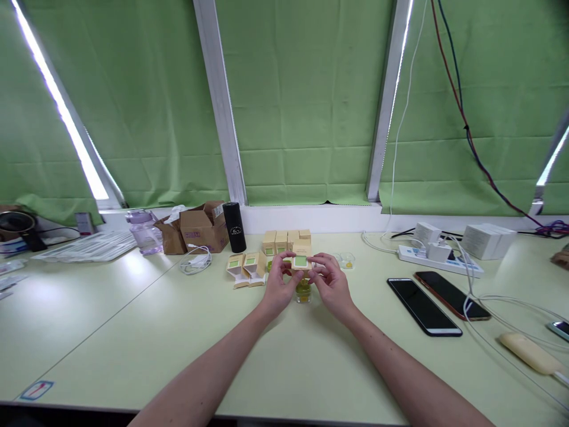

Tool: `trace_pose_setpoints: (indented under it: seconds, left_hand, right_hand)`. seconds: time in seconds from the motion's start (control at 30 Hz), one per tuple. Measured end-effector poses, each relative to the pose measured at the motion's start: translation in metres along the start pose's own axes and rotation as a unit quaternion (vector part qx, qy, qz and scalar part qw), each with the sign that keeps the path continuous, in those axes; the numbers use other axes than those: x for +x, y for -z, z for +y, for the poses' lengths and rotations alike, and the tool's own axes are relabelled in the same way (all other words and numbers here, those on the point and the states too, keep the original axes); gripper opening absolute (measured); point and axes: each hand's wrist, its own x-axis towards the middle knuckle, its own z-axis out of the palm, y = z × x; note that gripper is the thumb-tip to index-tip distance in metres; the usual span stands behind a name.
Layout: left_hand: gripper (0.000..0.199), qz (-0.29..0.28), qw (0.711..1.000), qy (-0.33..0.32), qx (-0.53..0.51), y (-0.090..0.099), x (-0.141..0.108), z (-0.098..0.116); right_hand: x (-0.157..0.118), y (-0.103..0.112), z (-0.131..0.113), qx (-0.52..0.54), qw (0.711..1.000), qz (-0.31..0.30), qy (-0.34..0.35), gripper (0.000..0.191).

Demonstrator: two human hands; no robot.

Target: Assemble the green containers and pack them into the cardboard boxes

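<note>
Between my two hands is a small tan cardboard box (301, 251) with a green square on it. My left hand (281, 283) pinches its left side, and my right hand (329, 283) grips the right side. Just below the box stands a small clear glass jar (303, 292) with something yellow-green inside. Two open tan boxes (246, 270) with green squares sit left of my left hand. Behind the held box, several similar small boxes (281, 239) stand in a row. Clear round lids or dishes (347, 261) lie behind my right hand.
A black cylinder (234, 227), a brown carton (202, 228) and a purple bottle (144, 232) stand at the back left. On the right lie two phones (424, 307), a power strip (440, 261) with chargers, white boxes (488, 241), loose cables and a cream-coloured device (531, 352).
</note>
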Motion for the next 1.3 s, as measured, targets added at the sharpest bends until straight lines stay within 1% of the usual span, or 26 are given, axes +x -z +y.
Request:
trace_pose_setpoints:
  seconds: [0.3, 0.5, 0.6, 0.77, 0.87, 0.97, 1.1, 1.3]
  left_hand:
    - [0.043, 0.006, 1.0, 0.007, 0.0, 0.0, 0.001, -0.003]
    - [0.043, 0.002, 1.0, 0.003, 0.003, 0.001, 0.001, -0.004]
    - [0.044, 0.004, 1.0, -0.014, 0.027, 0.001, -0.001, 0.0]
    - [0.041, 0.027, 0.993, -0.074, 0.092, 0.002, -0.004, 0.007]
    - [0.039, 0.041, 0.985, -0.097, 0.136, 0.002, -0.005, 0.009]
    - [0.04, 0.038, 0.979, -0.107, 0.168, 0.002, -0.006, 0.011]
    - [0.043, 0.02, 0.977, -0.117, 0.178, 0.001, -0.006, 0.011]
    - [0.047, 0.022, 0.979, -0.104, 0.173, 0.001, -0.007, 0.009]
  right_hand:
    - [0.001, 0.0, 0.001, 0.004, 1.0, -0.003, -0.004, 0.029]
    - [0.0, 0.001, 0.002, -0.001, 1.0, -0.003, -0.003, 0.03]
    - [0.0, 0.001, 0.002, -0.007, 1.0, -0.006, 0.0, 0.031]
    - [-0.002, 0.001, 0.003, -0.037, 0.999, -0.012, 0.017, 0.035]
    - [-0.002, 0.001, 0.003, -0.06, 0.998, -0.009, 0.029, 0.038]
    - [-0.002, 0.002, 0.003, -0.094, 0.995, -0.011, 0.033, 0.039]
    - [-0.003, 0.003, 0.001, -0.128, 0.991, -0.016, 0.029, 0.039]
    - [-0.008, 0.002, -0.004, -0.167, 0.983, -0.032, 0.071, 0.04]
